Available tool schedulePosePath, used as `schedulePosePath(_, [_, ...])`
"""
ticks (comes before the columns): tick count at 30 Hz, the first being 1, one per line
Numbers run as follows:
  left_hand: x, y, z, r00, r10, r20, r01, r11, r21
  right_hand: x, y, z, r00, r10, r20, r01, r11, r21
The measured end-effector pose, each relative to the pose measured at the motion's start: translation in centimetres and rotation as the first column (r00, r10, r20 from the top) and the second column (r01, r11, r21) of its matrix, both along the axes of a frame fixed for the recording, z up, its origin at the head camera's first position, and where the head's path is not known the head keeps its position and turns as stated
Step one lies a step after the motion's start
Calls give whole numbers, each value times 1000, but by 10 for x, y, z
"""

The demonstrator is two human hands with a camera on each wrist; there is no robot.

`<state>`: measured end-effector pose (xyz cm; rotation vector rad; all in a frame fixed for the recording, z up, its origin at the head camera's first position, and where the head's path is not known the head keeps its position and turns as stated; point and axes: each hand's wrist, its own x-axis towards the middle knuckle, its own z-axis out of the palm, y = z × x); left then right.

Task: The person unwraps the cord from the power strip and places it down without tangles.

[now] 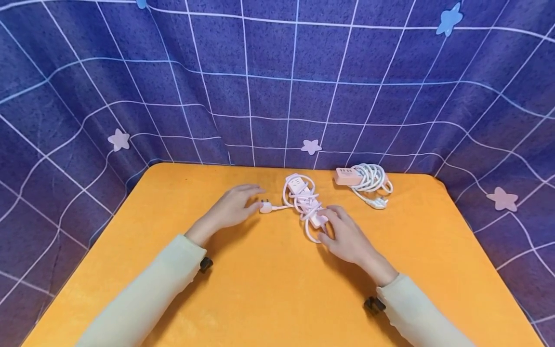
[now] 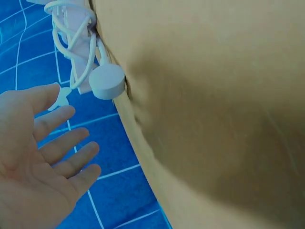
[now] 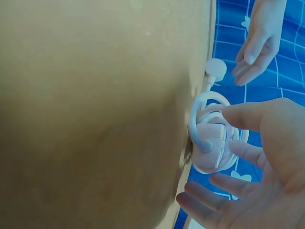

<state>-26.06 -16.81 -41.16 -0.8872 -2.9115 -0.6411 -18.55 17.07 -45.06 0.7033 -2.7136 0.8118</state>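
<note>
A white power strip (image 1: 297,185) lies slantwise on the table, its own cord looped loosely around it. The cord's plug (image 1: 266,207) rests to the left of the strip, prongs pointing up. My left hand (image 1: 234,205) hovers just left of that plug, fingers apart and holding nothing; the left wrist view shows the palm and spread fingers (image 2: 66,143). My right hand (image 1: 347,236) is at the strip's near end, thumb and fingers spread on either side of it. In the right wrist view the strip's end (image 3: 209,143) sits between thumb and fingers, without a closed grip.
Behind and to the right lies a second, pinkish power strip (image 1: 347,176) with a coiled white cord (image 1: 372,178) and its plug (image 1: 378,203). An orange cloth covers the table (image 1: 260,299). A blue gridded curtain (image 1: 269,96) with stars hangs along the back and sides.
</note>
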Motion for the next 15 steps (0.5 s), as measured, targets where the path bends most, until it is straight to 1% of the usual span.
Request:
schedulePosePath(7, [-6, 13, -2, 999, -43, 2, 43, 999, -5, -5, -6, -1, 998, -28, -47, 27, 999, -27])
schedulePosePath(11, [-7, 18, -3, 998, -63, -17, 63, 998, -11, -5, -9, -1, 998, -54, -36, 53, 998, -23])
schedulePosePath(14, [-7, 22, -5, 996, -79, -39, 79, 997, -16, -5, -11, 0, 998, -61, -9, 60, 998, -8])
schedulePosePath(15, [-8, 24, -7, 996, -85, -37, 84, 996, -12, -5, -12, 1, 998, -61, 2, 61, 998, -4])
